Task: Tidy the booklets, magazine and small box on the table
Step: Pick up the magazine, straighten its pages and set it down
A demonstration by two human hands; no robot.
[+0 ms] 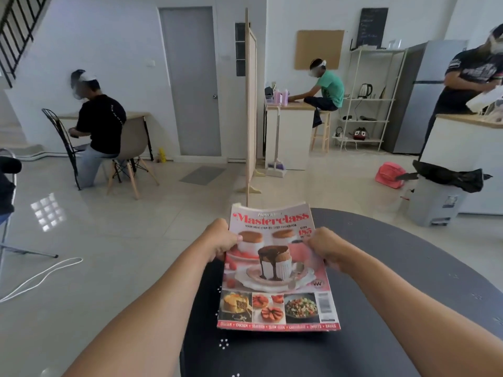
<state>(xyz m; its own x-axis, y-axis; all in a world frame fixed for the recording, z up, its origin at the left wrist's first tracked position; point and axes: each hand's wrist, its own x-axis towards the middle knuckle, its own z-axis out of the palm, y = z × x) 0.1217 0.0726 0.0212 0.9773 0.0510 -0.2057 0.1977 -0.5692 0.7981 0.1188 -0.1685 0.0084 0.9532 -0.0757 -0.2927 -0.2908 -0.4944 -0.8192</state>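
Note:
A pink cookbook magazine (276, 278) titled Masterclass, with a chocolate dessert on its cover, is held face up over the left part of the round dark table (394, 308). Its near edge rests on or just above the tabletop and its far edge is raised. My left hand (221, 240) grips the magazine's left edge near the top. My right hand (324, 247) grips its right edge at about the same height. No booklets or small box show; the magazine may hide what lies under it.
The dark tablecloth has small white dots. A grey bin (432, 200) with a black bag stands right of the table and a white cable (40, 276) lies on the tiled floor at left. Three people work at other tables farther back, behind a wooden screen (250, 104).

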